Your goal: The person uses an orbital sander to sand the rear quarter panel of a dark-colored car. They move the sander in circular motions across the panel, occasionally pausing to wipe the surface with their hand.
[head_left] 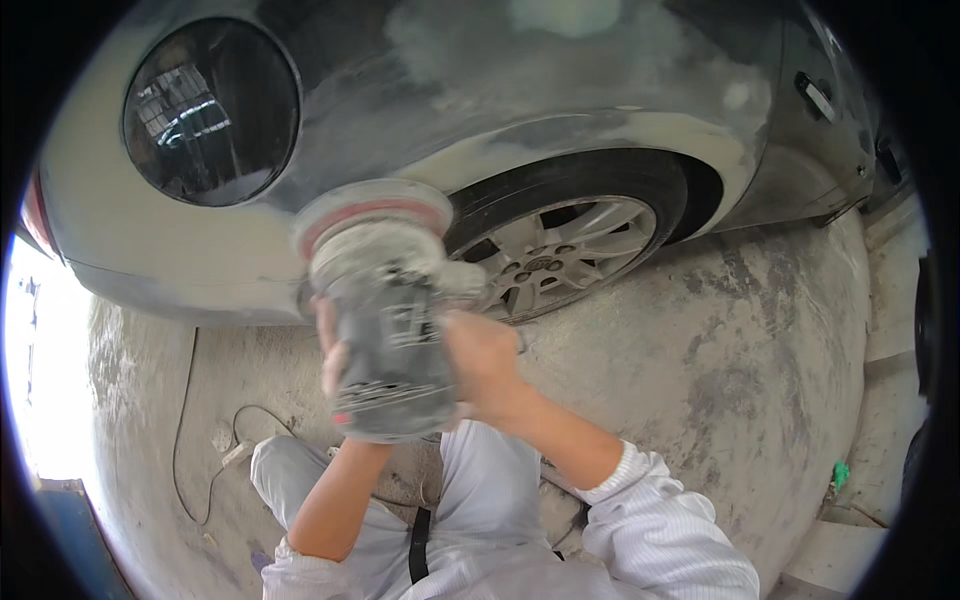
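On my feed the left hand [336,368] is mostly hidden behind the blurred sander [392,335]; I catch only slivers of its fingers [325,322]. The right hand [484,362] is smeared, its fingertips out of my sight. Beyond the fingers, the sander covers part of the wheel [543,265], and I can't tell whether its disc [372,205] touches the car [540,80], cropped above. Far right of the fingers, 1 green scrap [840,474] is too small to identify.
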`<move>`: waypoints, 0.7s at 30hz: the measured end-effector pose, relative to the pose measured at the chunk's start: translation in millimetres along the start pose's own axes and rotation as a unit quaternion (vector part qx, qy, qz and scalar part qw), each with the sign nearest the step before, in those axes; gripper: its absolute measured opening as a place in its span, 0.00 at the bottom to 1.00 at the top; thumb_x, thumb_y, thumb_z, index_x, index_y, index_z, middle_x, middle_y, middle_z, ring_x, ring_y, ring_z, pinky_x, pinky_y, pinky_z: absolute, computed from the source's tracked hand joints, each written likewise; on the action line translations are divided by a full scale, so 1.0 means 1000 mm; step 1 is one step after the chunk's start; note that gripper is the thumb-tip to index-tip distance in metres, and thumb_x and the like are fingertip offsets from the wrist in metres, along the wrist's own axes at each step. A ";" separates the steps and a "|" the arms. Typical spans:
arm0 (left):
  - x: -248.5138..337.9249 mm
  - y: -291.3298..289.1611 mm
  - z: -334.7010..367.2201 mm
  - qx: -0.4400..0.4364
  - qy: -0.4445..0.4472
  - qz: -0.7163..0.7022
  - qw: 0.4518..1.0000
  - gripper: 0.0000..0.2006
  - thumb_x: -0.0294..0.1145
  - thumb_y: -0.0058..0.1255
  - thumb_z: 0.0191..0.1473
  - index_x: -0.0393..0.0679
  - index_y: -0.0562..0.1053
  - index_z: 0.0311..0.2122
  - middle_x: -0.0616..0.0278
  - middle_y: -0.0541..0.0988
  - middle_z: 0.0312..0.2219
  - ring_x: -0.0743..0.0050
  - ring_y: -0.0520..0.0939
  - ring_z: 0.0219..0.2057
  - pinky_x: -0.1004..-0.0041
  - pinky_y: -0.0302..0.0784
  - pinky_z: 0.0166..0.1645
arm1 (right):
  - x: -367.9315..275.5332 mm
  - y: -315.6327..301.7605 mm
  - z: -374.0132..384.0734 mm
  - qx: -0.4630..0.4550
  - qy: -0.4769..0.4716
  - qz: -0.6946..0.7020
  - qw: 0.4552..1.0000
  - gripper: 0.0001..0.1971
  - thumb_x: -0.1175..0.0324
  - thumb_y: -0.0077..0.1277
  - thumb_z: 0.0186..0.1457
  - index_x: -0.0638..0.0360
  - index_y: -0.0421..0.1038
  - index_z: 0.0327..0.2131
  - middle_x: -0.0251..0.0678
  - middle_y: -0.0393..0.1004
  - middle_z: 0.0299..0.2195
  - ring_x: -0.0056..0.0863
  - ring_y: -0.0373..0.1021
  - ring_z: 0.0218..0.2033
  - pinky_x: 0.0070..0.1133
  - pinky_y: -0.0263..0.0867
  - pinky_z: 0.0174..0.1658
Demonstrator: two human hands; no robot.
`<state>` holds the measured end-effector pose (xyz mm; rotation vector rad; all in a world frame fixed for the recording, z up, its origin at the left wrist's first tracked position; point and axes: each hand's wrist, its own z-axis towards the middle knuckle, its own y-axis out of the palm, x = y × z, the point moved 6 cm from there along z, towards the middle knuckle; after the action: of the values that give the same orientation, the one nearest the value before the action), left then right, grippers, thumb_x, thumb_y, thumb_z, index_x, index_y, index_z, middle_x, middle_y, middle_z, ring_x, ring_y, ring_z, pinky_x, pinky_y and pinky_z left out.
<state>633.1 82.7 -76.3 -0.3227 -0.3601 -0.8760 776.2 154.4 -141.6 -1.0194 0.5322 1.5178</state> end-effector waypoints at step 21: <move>0.020 0.052 0.003 -0.044 -0.066 -0.035 0.996 0.52 0.54 0.78 0.46 0.42 0.67 0.72 0.40 0.70 0.71 0.36 0.70 0.73 0.43 0.69 0.75 | -0.022 -0.061 0.006 -0.061 -0.045 -0.057 0.995 0.35 0.55 0.69 0.54 0.62 0.68 0.60 0.47 0.81 0.44 0.46 0.82 0.46 0.38 0.79 0.47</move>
<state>685.5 101.7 -71.2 -0.4534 -0.4577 -0.9445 831.1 161.2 -107.6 -1.0531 0.3156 1.5006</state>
